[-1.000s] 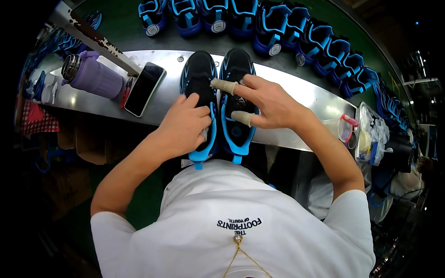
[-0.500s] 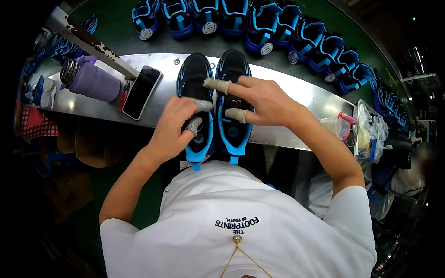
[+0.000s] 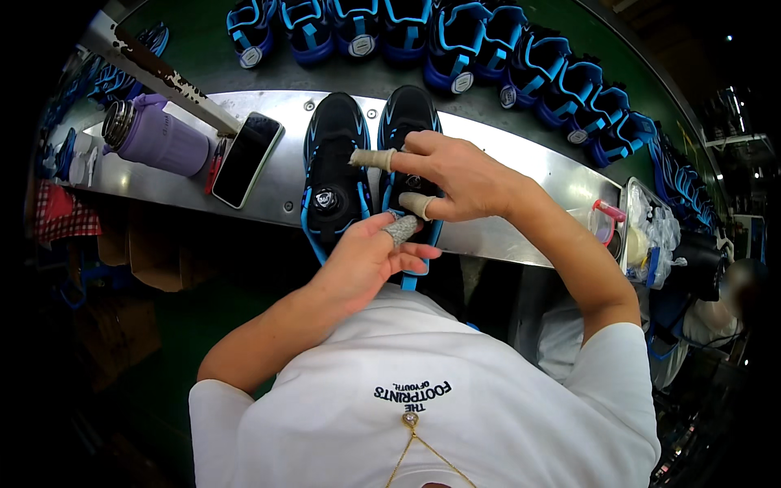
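Two black sneakers with blue trim stand side by side before me, toes away: a left sneaker (image 3: pixel 335 134) and a right sneaker (image 3: pixel 408 110). A round dial (image 3: pixel 325 200) shows on the left one's tongue. My left hand (image 3: pixel 376 254) reaches across the right sneaker's opening, grey cloth on a finger, the lower fingers stretched out. Over that sneaker's laces area is my right hand (image 3: pixel 460 179), with beige covers on its index finger and thumb. Its index finger points across to the left sneaker; the thumb sits by the right sneaker's dial, finger and thumb apart.
A row of similar sneakers (image 3: pixel 455 49) lines the green surface behind the metal ledge (image 3: pixel 521 195). On the ledge at left are a phone (image 3: pixel 248 159), a red-handled tool (image 3: pixel 215 167) and a purple bottle (image 3: pixel 159 138). A tray with plastic bags (image 3: pixel 651 232) is at right.
My left hand has moved from the left sneaker's tongue rightward to the right sneaker's opening, uncovering the left dial. The right hand has stayed nearly in place.
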{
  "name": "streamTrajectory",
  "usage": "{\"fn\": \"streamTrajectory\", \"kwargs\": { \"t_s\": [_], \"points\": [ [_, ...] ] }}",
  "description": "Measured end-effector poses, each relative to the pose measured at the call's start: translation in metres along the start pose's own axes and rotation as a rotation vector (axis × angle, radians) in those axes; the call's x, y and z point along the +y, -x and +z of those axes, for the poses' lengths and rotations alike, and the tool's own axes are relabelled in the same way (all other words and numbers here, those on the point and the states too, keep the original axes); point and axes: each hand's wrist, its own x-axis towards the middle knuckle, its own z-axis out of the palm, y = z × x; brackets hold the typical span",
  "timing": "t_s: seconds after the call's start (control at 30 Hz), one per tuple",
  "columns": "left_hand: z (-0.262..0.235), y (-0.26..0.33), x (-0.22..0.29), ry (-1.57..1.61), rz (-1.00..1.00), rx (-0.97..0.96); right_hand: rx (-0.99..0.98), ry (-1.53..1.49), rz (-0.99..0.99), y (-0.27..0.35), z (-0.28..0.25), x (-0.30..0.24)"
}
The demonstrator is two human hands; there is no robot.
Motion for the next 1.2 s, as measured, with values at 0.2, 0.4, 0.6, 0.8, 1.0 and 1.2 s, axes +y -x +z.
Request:
{"fn": "streamTrajectory", "kwargs": {
  "t_s": [0.2, 0.4, 0.6, 0.8, 1.0, 1.2],
  "points": [
    [0.013, -0.012, -0.025, 0.184, 0.121, 0.078, 0.134, 0.080, 0.122, 0.016, 0.028, 0.000],
    [0.020, -0.016, -0.029, 0.131, 0.129, 0.030, -0.110, -0.036, 0.017, 0.020, -0.014, 0.008],
    [0.026, -0.021, -0.036, 0.124, 0.139, 0.047, 0.003, 0.059, 0.023, 0.033, 0.010, 0.004],
    [0.035, -0.023, -0.036, 0.082, 0.130, 0.072, -0.166, -0.075, 0.072, 0.030, -0.021, 0.015],
    [0.038, -0.030, -0.039, 0.131, 0.067, 0.055, -0.200, -0.080, -0.115, 0.031, -0.011, 0.029],
    [0.056, -0.031, -0.042, 0.133, 0.105, 0.080, 0.092, 0.161, 0.177, 0.059, 0.012, 0.008]
  ]
}}
